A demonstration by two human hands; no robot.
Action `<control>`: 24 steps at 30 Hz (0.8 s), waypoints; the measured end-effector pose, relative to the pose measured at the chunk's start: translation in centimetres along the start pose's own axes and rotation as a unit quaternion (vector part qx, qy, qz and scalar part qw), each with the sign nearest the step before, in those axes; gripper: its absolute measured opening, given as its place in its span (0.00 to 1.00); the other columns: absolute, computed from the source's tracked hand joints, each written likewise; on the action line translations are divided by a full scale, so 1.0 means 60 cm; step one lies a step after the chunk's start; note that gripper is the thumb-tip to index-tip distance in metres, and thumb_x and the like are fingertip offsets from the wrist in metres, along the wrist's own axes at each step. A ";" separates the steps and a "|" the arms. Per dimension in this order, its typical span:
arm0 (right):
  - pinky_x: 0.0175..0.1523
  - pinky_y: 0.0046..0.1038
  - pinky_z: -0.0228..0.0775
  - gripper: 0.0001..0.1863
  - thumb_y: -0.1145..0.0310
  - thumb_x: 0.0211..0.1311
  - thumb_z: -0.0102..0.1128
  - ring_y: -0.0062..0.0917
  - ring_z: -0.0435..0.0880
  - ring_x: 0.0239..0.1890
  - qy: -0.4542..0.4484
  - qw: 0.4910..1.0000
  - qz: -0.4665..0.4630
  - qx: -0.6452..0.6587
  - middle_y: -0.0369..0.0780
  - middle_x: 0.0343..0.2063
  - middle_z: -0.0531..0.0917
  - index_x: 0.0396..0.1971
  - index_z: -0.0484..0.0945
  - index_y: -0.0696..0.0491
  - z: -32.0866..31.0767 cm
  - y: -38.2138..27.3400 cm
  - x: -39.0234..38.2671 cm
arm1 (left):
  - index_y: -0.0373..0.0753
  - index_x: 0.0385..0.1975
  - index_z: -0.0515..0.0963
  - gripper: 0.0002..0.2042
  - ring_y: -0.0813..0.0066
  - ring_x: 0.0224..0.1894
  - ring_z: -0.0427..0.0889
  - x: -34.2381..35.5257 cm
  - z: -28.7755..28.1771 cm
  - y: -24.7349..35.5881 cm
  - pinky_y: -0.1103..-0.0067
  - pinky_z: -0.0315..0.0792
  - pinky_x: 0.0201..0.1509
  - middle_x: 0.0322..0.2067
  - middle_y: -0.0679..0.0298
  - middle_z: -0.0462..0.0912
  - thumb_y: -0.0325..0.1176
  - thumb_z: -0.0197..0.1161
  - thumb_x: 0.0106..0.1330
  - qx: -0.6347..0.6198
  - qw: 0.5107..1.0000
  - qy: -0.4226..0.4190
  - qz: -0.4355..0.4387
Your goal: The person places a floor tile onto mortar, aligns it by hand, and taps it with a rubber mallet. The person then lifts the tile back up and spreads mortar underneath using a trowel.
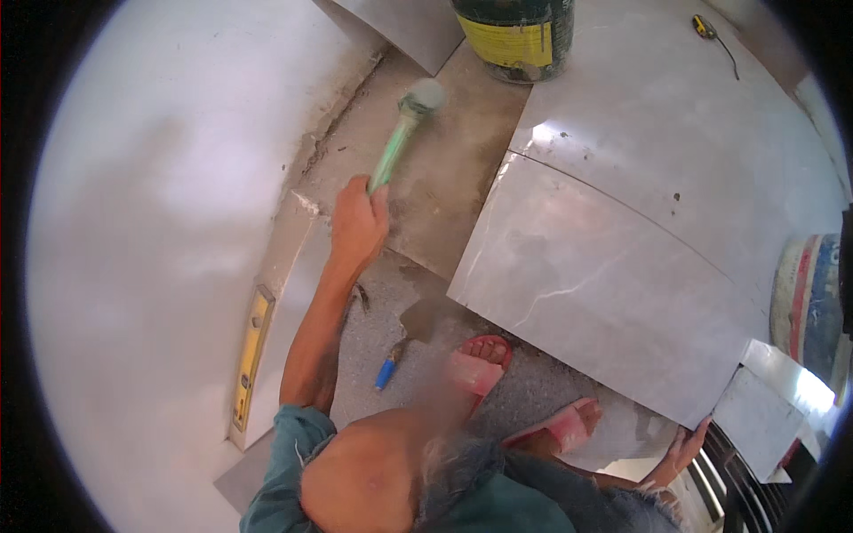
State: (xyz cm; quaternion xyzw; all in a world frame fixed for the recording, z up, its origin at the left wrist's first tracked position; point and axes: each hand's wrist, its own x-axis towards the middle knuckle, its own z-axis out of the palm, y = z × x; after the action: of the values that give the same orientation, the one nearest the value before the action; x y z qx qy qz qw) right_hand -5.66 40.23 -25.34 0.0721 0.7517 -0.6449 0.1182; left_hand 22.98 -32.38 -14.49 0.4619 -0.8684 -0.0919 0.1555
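Observation:
In my left hand [358, 222] is a mallet [391, 158], gripped by its green handle, with its pale head raised over a bare, dusty strip of floor [444, 151]. The head is slightly blurred. At the lower right, my right hand [680, 455] has its fingers at the near corner of a large grey floor tile [586, 275] with white veins. Part of that hand is hidden by the edge. A trowel [389, 362] with a blue handle lies on the speckled lower floor, between my left forearm and my feet in red slides.
A yellow spirit level [253, 360] leans along the white wall at left. A dark bucket [511, 44] with a yellow label stands at the far side. A striped bucket [807, 298] and a tile offcut [758, 422] are at right. A tape measure [704, 27] lies far right.

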 end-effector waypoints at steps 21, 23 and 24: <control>0.65 0.30 0.62 0.30 0.55 0.65 0.60 0.32 0.70 0.59 0.100 0.972 0.135 0.162 0.45 0.56 0.72 0.60 0.66 0.58 0.028 -0.019 0.010 | 0.36 0.30 0.69 0.18 0.79 0.17 0.71 -0.043 -0.014 0.106 0.78 0.68 0.20 0.20 0.66 0.72 0.46 0.46 0.74 -0.434 0.816 -0.313 -0.219; 0.64 0.31 0.64 0.31 0.54 0.64 0.61 0.31 0.71 0.58 0.068 0.990 0.080 0.090 0.44 0.55 0.73 0.59 0.67 0.58 0.082 -0.041 -0.026 | 0.35 0.31 0.69 0.17 0.78 0.18 0.72 -0.042 -0.023 0.104 0.78 0.68 0.21 0.19 0.66 0.72 0.45 0.47 0.73 -0.431 0.816 -0.303 -0.237; 0.62 0.31 0.65 0.31 0.53 0.63 0.61 0.31 0.72 0.57 0.040 0.999 0.015 0.009 0.43 0.54 0.74 0.59 0.68 0.58 0.096 -0.052 -0.036 | 0.35 0.31 0.69 0.17 0.78 0.18 0.72 -0.045 -0.027 0.108 0.78 0.68 0.21 0.19 0.66 0.72 0.45 0.47 0.73 -0.430 0.817 -0.307 -0.231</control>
State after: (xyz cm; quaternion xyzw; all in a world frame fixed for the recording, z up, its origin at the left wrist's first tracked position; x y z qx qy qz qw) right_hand -3.93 34.13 -22.59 0.1101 0.7489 -0.6462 0.0975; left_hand 19.98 -26.58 -11.51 0.4833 -0.6109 -0.6259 0.0376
